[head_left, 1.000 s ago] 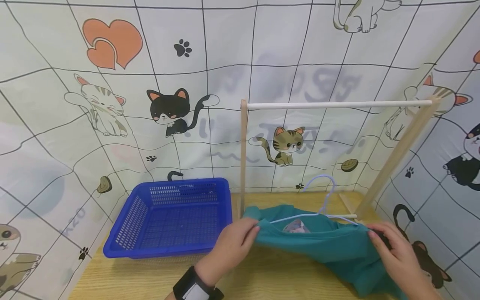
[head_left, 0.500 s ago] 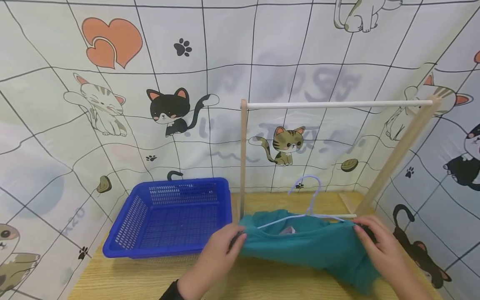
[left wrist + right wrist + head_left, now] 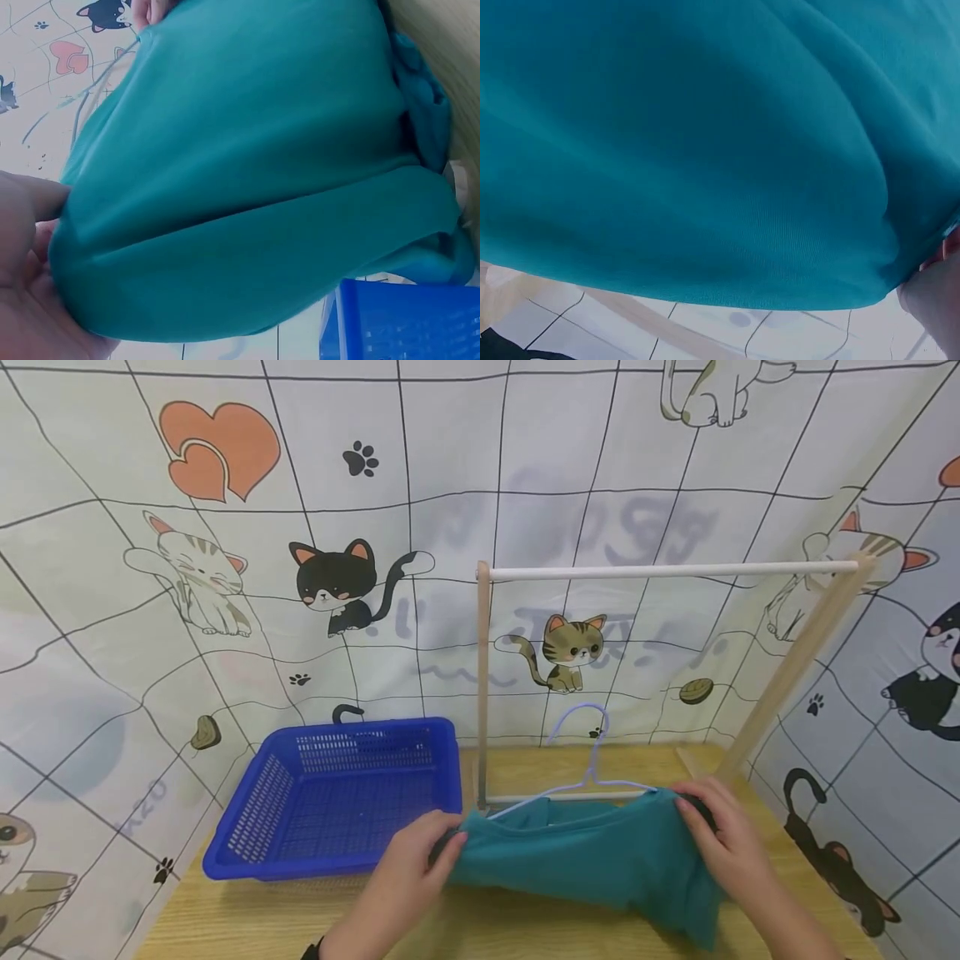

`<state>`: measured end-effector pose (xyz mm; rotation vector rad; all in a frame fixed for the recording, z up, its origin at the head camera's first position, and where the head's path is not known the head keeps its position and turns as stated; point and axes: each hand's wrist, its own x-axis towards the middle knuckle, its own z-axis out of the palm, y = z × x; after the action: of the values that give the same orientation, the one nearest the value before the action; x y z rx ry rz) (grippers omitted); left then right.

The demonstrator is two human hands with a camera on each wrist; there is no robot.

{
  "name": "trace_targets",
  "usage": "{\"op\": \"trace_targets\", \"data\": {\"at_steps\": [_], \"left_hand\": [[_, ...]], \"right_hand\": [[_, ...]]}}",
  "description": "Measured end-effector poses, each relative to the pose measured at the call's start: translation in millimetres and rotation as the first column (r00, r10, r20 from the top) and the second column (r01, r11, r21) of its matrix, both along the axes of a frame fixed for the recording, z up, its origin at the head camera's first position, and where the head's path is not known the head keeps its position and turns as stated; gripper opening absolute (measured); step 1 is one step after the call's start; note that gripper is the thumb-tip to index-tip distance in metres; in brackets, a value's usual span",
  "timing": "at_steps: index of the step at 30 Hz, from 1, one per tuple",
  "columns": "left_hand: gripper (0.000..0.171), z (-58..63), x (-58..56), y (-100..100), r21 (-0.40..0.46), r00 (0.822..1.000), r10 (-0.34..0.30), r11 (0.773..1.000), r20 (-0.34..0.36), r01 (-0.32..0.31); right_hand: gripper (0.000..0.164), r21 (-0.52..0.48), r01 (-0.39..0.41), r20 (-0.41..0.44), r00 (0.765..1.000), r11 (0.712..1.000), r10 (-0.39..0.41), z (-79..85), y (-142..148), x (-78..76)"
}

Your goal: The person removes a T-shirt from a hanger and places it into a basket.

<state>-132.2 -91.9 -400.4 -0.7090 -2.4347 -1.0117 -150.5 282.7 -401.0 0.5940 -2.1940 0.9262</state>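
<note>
A teal T-shirt (image 3: 577, 868) hangs between both hands, its neckline stretched around a pale lavender hanger (image 3: 592, 768). The hanger's hook stands up above the collar, and parts of its arms are hidden inside the cloth. My left hand (image 3: 412, 868) pinches the shirt and hanger at the left shoulder, thumb on the near side. At the right shoulder my right hand (image 3: 723, 835) pinches the fabric the same way. In the left wrist view the shirt (image 3: 247, 165) drapes broadly from the left hand (image 3: 37, 277). Teal cloth (image 3: 705, 165) fills most of the right wrist view.
A blue plastic basket (image 3: 330, 868) stands at the left of the wooden table (image 3: 247, 918). Behind the shirt rises a wooden rack with a white top bar (image 3: 675, 570) and a lower bar near the table. A cat-print cloth (image 3: 442, 443) covers the walls.
Both hands have moved left with the shirt and hanger, the hook rising slightly. The white label inside the collar has gone out of sight.
</note>
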Motion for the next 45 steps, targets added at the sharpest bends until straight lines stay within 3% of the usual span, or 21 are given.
{"op": "trace_targets", "data": {"at_steps": [7,14,23,30,39,41,45], "left_hand": [[0.014,-4.6,3.5,-1.5,-0.01,1.0,-0.012,1.0,0.017,0.012],[0.013,-12.0,3.7,-0.2,0.059,1.0,-0.009,0.998,0.025,0.008],[0.011,-22.6,5.3,7.3,0.052,1.0,-0.017,0.999,-0.003,0.017],[0.01,-27.2,9.3,13.7,0.018,0.999,-0.028,0.999,-0.029,0.029],[0.017,-28.7,14.3,18.8,-0.053,0.996,-0.062,0.996,0.069,0.066],[0.016,-29.7,14.3,19.0,-0.053,0.995,-0.06,0.997,0.078,0.064],[0.014,-32.3,13.5,19.9,-0.032,0.997,-0.059,0.998,0.04,0.06]], "right_hand": [[0.022,0.025,0.007,-0.002,1.0,1.0,-0.007,0.1,-6.8,-11.9],[0.024,0.007,-0.014,-0.008,1.0,1.0,0.014,-3.5,-14.2,-20.6],[0.036,-0.043,-0.044,0.134,0.99,0.998,0.049,-3.2,-37.6,-9.6],[0.042,0.018,-0.119,0.324,0.94,0.993,0.107,-1.1,-54.2,-1.4],[0.031,-0.068,-0.185,0.348,0.916,0.98,0.197,-3.5,-68.0,2.8],[0.025,-0.107,-0.182,0.357,0.91,0.977,0.209,-4.2,-69.4,2.7],[0.017,-0.151,-0.169,0.322,0.923,0.974,0.21,-6.1,-69.4,2.2]]}}
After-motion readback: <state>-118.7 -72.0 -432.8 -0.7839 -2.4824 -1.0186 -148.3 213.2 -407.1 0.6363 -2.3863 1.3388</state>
